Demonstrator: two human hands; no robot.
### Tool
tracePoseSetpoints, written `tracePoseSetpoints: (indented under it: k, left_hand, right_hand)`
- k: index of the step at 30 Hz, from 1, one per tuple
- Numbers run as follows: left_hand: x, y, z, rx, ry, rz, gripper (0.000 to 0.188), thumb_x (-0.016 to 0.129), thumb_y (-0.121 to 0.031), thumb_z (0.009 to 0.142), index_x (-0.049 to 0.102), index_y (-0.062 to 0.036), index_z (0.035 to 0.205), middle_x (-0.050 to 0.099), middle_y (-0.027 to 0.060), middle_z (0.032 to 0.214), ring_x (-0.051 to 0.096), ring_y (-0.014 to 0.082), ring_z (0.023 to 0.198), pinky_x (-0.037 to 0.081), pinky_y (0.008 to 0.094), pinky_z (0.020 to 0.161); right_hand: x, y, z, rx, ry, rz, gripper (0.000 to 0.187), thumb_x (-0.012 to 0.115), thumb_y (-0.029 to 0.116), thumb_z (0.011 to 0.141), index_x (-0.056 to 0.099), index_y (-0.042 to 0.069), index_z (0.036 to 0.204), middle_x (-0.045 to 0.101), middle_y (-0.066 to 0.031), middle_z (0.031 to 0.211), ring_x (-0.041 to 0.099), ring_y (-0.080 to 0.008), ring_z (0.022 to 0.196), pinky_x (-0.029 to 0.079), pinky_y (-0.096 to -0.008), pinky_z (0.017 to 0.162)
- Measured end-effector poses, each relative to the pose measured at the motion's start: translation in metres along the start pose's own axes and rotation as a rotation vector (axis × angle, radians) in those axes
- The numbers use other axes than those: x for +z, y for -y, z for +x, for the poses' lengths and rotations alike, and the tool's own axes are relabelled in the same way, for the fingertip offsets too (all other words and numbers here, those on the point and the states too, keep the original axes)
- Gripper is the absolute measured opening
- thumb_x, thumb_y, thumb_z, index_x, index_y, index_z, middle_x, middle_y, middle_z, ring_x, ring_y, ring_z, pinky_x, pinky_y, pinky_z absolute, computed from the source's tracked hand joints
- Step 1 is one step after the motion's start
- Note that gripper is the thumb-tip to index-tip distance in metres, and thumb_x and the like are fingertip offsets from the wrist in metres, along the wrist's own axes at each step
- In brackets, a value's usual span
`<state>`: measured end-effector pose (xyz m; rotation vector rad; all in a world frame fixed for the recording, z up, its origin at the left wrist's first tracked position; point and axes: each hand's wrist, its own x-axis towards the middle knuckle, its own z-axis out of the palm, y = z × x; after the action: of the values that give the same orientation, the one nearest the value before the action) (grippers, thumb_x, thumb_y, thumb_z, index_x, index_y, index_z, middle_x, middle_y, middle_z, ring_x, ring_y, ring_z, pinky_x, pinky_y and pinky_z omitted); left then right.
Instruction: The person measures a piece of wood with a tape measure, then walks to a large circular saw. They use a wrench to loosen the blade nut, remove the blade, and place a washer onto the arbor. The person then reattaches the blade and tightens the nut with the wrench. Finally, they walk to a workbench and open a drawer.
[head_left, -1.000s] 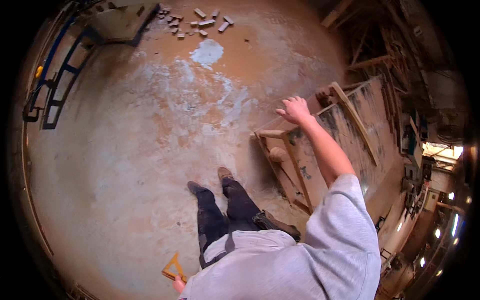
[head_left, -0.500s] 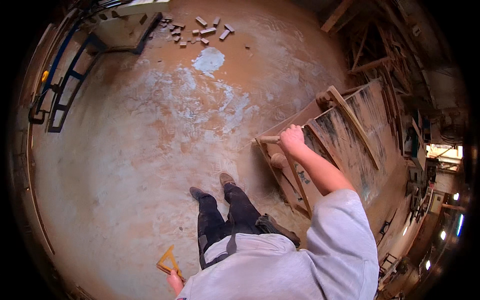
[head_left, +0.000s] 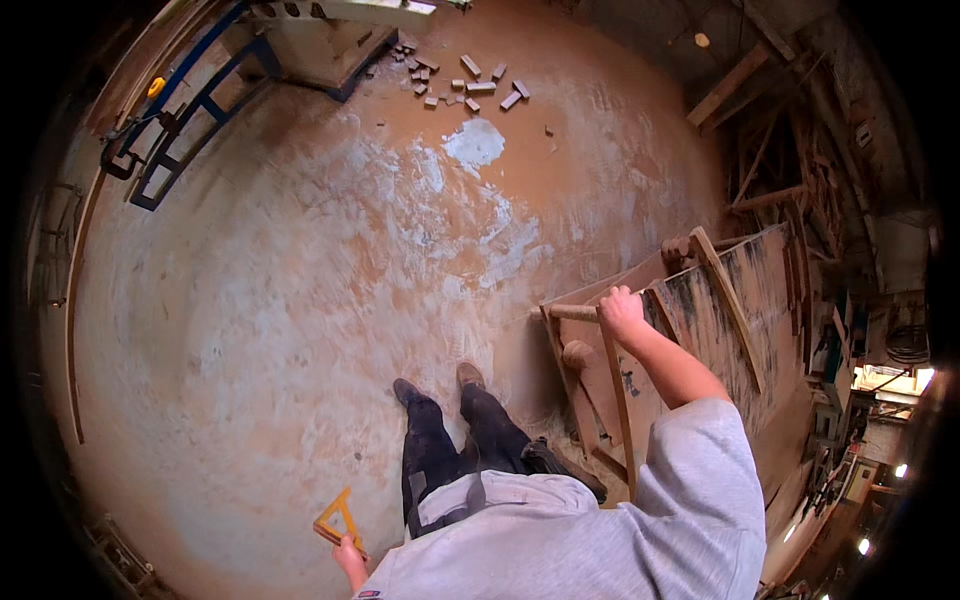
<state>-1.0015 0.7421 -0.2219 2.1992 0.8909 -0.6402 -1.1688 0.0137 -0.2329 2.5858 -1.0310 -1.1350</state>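
At the lower left, my left hand (head_left: 350, 560) is closed around a yellow triangular carpenter's square (head_left: 338, 516), which points up and away from me. My right arm reaches forward to the near end of a large wooden bench (head_left: 685, 340). There my right hand (head_left: 622, 312) is closed at the far end of a wooden strip (head_left: 620, 410) that runs back toward my body. Its fingertips are partly hidden. A round wooden bar (head_left: 574, 313) lies just left of that hand, and a rounded wooden knob (head_left: 578, 354) shows below it.
Another wooden strip (head_left: 727, 305) lies across the bench top. Several cut wood blocks (head_left: 480, 88) are scattered on the dusty floor ahead, near a pale patch (head_left: 474, 143). A blue metal frame (head_left: 205, 105) stands at the far left. Timber (head_left: 770, 195) is stacked at the far right.
The bench, blocks and blue frame appear further right and lower as my view turns. Both hands keep their holds; more of the strip's near end shows beside my right sleeve.
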Motion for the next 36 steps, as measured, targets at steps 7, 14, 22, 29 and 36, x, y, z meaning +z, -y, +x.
tracePoseSetpoints:
  k: [7,14,22,29,36]
  left_hand:
    - [-0.006,-0.025,0.022,0.026,0.022,-0.091,0.026,0.060,-0.019,0.077,0.060,0.0068,0.082,0.056,0.0108,0.064,0.053,0.0220,0.046,0.040,0.0368,0.039]
    - [-0.023,-0.007,0.113,0.047,0.018,-0.098,0.025,0.059,-0.019,0.075,0.060,0.0066,0.076,0.055,0.0095,0.062,0.053,0.0205,0.047,0.042,0.0364,0.044]
    - [0.010,-0.264,0.080,0.413,0.149,-0.108,0.028,0.061,-0.020,0.076,0.069,0.0048,0.088,0.060,0.0074,0.066,0.055,0.0167,0.051,0.043,0.0332,0.044]
    - [0.088,-0.420,0.044,0.528,0.374,-0.213,0.038,0.063,-0.021,0.081,0.068,0.0014,0.111,0.062,0.0068,0.073,0.055,0.0142,0.054,0.046,0.0309,0.047]
    - [0.127,-0.524,0.037,0.458,0.637,-0.508,0.042,0.057,-0.019,0.083,0.060,0.0037,0.119,0.069,0.0132,0.092,0.061,0.0168,0.065,0.051,0.0308,0.054]
  right_hand:
    - [0.017,-0.001,-0.026,0.188,-0.133,0.170,0.027,0.058,0.022,0.089,0.062,0.007,0.112,0.060,-0.0135,0.117,0.061,-0.0315,0.108,0.054,-0.0456,0.084]
    - [0.050,0.031,-0.069,0.572,-0.085,0.625,0.077,0.076,0.046,0.078,0.041,-0.003,0.127,0.054,-0.0250,0.121,0.058,-0.0379,0.112,0.052,-0.0455,0.091]
    - [0.154,0.018,-0.030,0.718,-0.022,0.476,0.029,0.050,0.015,0.093,0.055,-0.008,0.109,0.066,-0.0233,0.104,0.069,-0.0345,0.089,0.058,-0.0386,0.073]
    - [0.187,0.014,-0.029,0.518,-0.011,0.214,0.026,0.052,0.016,0.092,0.056,-0.006,0.103,0.064,-0.0177,0.094,0.068,-0.0291,0.081,0.058,-0.0349,0.064]
    - [0.215,0.009,-0.050,0.553,-0.206,-0.055,0.045,0.044,0.048,0.098,0.062,0.007,0.102,0.065,-0.0127,0.094,0.066,-0.0275,0.079,0.056,-0.0352,0.063]
